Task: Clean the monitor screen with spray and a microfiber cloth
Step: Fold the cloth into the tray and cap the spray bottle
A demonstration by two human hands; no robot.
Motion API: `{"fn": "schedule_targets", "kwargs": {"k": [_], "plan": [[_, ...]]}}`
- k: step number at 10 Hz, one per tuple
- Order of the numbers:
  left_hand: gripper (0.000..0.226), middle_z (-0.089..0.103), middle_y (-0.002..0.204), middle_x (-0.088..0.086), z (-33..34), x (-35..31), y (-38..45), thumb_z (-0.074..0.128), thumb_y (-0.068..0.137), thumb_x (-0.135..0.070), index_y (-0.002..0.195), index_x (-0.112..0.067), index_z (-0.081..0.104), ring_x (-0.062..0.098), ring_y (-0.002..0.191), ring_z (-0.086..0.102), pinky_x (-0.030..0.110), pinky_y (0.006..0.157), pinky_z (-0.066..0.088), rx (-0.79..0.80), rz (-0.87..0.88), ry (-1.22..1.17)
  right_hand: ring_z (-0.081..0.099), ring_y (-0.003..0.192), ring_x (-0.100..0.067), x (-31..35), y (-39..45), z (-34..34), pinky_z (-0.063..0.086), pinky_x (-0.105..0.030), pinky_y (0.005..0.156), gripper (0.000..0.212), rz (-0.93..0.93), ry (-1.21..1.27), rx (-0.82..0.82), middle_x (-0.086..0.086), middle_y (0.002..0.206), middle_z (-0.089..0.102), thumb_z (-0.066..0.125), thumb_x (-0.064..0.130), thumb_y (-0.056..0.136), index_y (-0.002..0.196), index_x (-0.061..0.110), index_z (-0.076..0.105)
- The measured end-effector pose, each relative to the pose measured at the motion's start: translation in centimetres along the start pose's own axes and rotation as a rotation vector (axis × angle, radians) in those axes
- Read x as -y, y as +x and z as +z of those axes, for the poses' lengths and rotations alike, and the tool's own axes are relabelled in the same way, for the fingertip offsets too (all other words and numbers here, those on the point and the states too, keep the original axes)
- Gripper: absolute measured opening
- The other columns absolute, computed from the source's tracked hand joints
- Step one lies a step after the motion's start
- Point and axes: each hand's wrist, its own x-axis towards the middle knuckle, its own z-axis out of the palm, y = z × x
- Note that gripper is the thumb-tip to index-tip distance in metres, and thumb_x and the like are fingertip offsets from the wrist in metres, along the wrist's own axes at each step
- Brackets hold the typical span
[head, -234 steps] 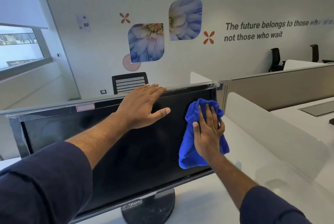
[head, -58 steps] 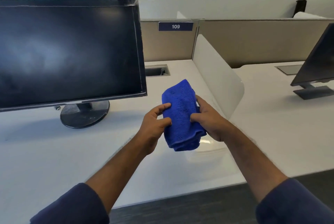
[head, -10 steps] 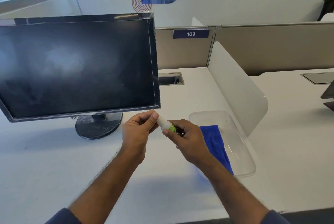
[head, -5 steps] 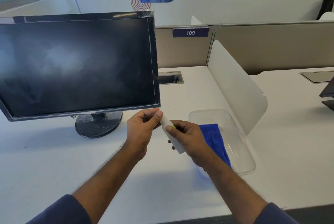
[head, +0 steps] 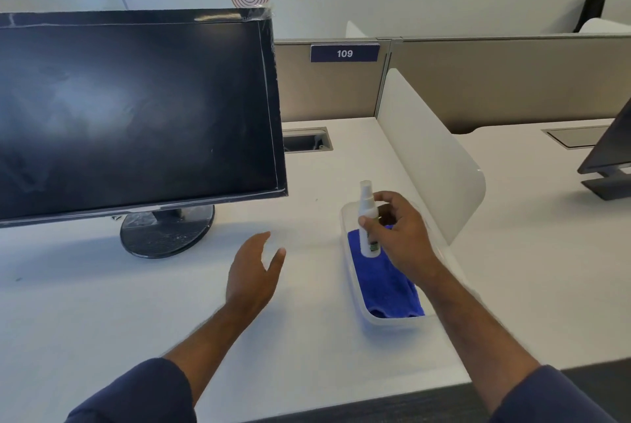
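The black monitor (head: 136, 108) stands on the white desk at the left, its dark screen facing me. A folded blue microfiber cloth (head: 386, 279) lies in a clear plastic tray (head: 345, 217) to the right of the monitor's stand. My right hand (head: 399, 231) grips a small white spray bottle (head: 367, 214) upright over the tray's far end, its base just above the cloth. My left hand (head: 254, 272) hovers over the desk between the stand and the tray, fingers apart and empty.
A white curved divider (head: 430, 156) rises just right of the tray. A beige partition with a "109" label (head: 344, 53) runs behind. A cable cutout (head: 305, 140) sits in the desk. Another monitor (head: 611, 152) stands at the far right. The desk's front edge (head: 341, 402) is near me.
My left hand has let go of the bottle and dropped back to the left. My right hand has carried the bottle right, upright over the tray and cloth.
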Motion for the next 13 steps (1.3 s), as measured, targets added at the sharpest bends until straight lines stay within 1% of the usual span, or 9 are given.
{"fn": "schedule_targets", "kwargs": {"k": [1,2,3,4,5,6,7,11,13], "plan": [[0.070,0.026,0.163,0.002,1.3,2.4,-0.1,0.042,0.098,-0.056,0.155,-0.017,0.028,0.021,0.152,0.018,0.039,0.122,0.019,0.049,0.040,0.235,0.060,0.070,-0.003,-1.0,0.6,-2.1,0.049,-0.015,0.061,0.027,0.004,-0.107,-0.058,0.005,0.089,0.066,0.076,0.016,0.083,0.104,0.023,0.061],[0.078,0.010,0.167,0.001,2.5,4.1,-0.3,0.032,0.098,-0.061,0.159,-0.014,0.013,0.019,0.154,0.001,0.035,0.123,0.003,0.114,0.091,0.364,0.062,0.071,-0.002,-1.9,0.9,-3.8,0.048,-0.011,0.057,0.022,0.006,-0.210,-0.117,0.005,0.089,0.067,0.076,0.016,0.082,0.097,0.019,0.061],[0.083,-0.003,0.167,-0.001,3.2,5.3,-0.6,0.021,0.097,-0.064,0.159,-0.012,0.000,0.015,0.153,-0.009,0.032,0.123,-0.006,0.169,0.126,0.445,0.061,0.078,-0.015,-2.6,0.7,-4.9,0.048,-0.022,0.065,0.019,-0.001,-0.315,-0.157,0.001,0.086,0.066,0.075,0.015,0.080,0.092,0.016,0.060],[0.084,-0.006,0.167,-0.001,3.4,5.6,-0.4,0.017,0.097,-0.065,0.158,-0.012,-0.002,0.015,0.153,-0.010,0.032,0.123,-0.006,0.178,0.145,0.490,0.056,0.078,-0.023,-3.1,0.2,-5.6,0.047,-0.034,0.067,0.024,-0.026,-0.442,-0.168,0.000,0.084,0.063,0.074,0.016,0.080,0.100,0.014,0.060],[0.084,-0.007,0.167,-0.001,3.5,5.7,-0.4,0.015,0.096,-0.066,0.158,-0.012,-0.004,0.014,0.153,-0.011,0.032,0.123,-0.006,0.179,0.149,0.503,0.053,0.077,-0.026,-3.8,-0.3,-5.9,0.043,-0.036,0.070,0.026,-0.055,-0.562,-0.197,-0.001,0.083,0.064,0.073,0.019,0.081,0.104,0.012,0.061],[0.084,-0.007,0.167,-0.001,3.5,5.6,-0.4,0.016,0.097,-0.065,0.158,-0.012,-0.004,0.014,0.153,-0.011,0.032,0.123,-0.005,0.184,0.148,0.506,0.054,0.084,-0.027,-4.7,-0.5,-6.0,0.038,-0.037,0.076,0.017,-0.011,-0.658,-0.175,0.002,0.089,0.065,0.071,0.021,0.083,0.096,0.013,0.063],[0.084,-0.008,0.167,-0.001,3.5,5.5,-0.5,0.016,0.097,-0.065,0.158,-0.012,-0.005,0.014,0.153,-0.011,0.032,0.123,-0.005,0.184,0.145,0.509,0.051,0.096,-0.026,-5.7,-0.3,-6.3,0.029,-0.034,0.078,0.020,0.055,-0.734,-0.151,0.003,0.098,0.065,0.072,0.019,0.081,0.099,0.016,0.063],[0.083,-0.008,0.167,0.000,3.6,5.5,-0.5,0.016,0.097,-0.064,0.158,-0.012,-0.005,0.015,0.153,-0.011,0.032,0.123,-0.005,0.179,0.149,0.529,0.046,0.111,-0.028,-5.9,4.2,-5.7,0.032,-0.039,0.088,0.029,0.032,-0.929,-0.162,-0.002,0.115,0.061,0.071,0.029,0.086,0.114,0.021,0.067],[0.083,-0.007,0.167,0.000,3.7,5.7,-0.4,0.017,0.097,-0.065,0.158,-0.011,-0.003,0.015,0.153,-0.010,0.032,0.123,-0.005,0.177,0.152,0.531,0.044,0.118,-0.029,-5.5,6.6,-5.1,0.034,-0.041,0.092,0.043,0.092,-0.984,-0.095,-0.005,0.123,0.057,0.072,0.030,0.086,0.126,0.021,0.060]]}}
